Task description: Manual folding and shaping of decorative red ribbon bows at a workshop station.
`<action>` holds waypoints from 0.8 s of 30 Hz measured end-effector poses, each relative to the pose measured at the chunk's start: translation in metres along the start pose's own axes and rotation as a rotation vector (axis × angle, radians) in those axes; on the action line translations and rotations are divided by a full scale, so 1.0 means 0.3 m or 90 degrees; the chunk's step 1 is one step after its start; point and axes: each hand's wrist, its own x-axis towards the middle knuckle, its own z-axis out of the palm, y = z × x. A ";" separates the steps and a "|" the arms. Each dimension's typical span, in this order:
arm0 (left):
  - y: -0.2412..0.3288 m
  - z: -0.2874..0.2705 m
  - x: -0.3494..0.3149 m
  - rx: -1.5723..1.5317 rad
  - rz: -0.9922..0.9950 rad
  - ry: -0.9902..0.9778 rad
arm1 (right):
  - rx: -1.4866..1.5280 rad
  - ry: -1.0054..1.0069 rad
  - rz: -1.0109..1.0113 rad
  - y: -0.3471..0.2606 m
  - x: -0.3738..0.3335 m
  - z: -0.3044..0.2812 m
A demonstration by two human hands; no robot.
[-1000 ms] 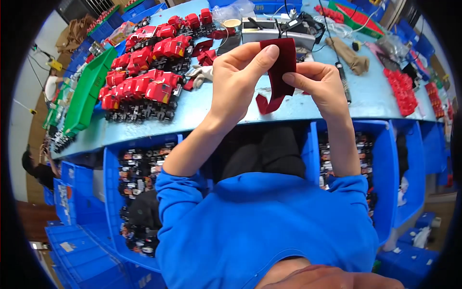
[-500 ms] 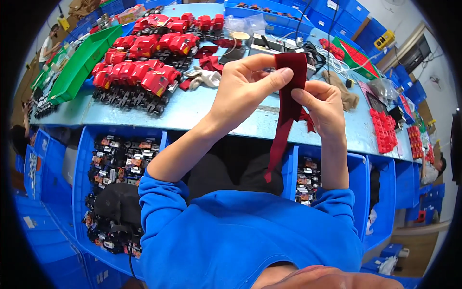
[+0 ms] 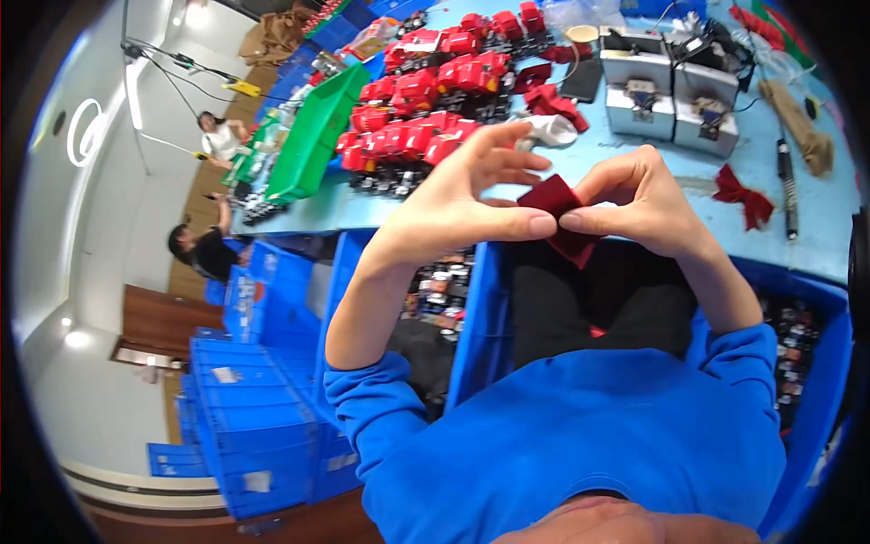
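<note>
A dark red velvety ribbon [image 3: 551, 193], folded short, is held up between both hands in front of the table's near edge. My right hand [image 3: 639, 199] pinches it between thumb and bent fingers. My left hand [image 3: 471, 195] has its thumb pressed on the ribbon close to the right thumb, while its other fingers are raised and spread. Part of the ribbon hangs below the thumbs, and its back side is hidden. To the right on the table lies a red bow [image 3: 745, 198], and a black pen [image 3: 787, 190] is beside it.
Rows of red and black toy-like assemblies [image 3: 417, 91] stand at the back left beside a green tray [image 3: 317, 136]. A white glove [image 3: 551, 130] and grey-white boxes with clasps [image 3: 639, 100] sit behind my hands. Blue bins [image 3: 263, 385] stand below the table. Two people are far left.
The long hanging ribbon has been folded into a short piece, and my hands have come closer together and lower. My view has swung to the left.
</note>
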 end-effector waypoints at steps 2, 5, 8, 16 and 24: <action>0.018 -0.005 -0.001 -0.005 -0.117 -0.063 | -0.026 -0.024 -0.035 0.027 -0.004 0.015; 0.024 -0.008 0.020 0.014 -0.236 -0.109 | -0.004 -0.028 -0.038 0.068 -0.025 0.029; 0.010 -0.009 0.053 0.035 -0.295 -0.130 | -0.004 0.001 -0.052 0.088 -0.046 0.038; -0.042 -0.033 0.199 0.104 -0.261 -0.271 | 0.013 0.090 0.032 0.128 -0.075 -0.002; -0.006 -0.026 0.223 0.411 -0.162 -0.185 | -0.010 0.083 -0.006 0.192 0.004 -0.030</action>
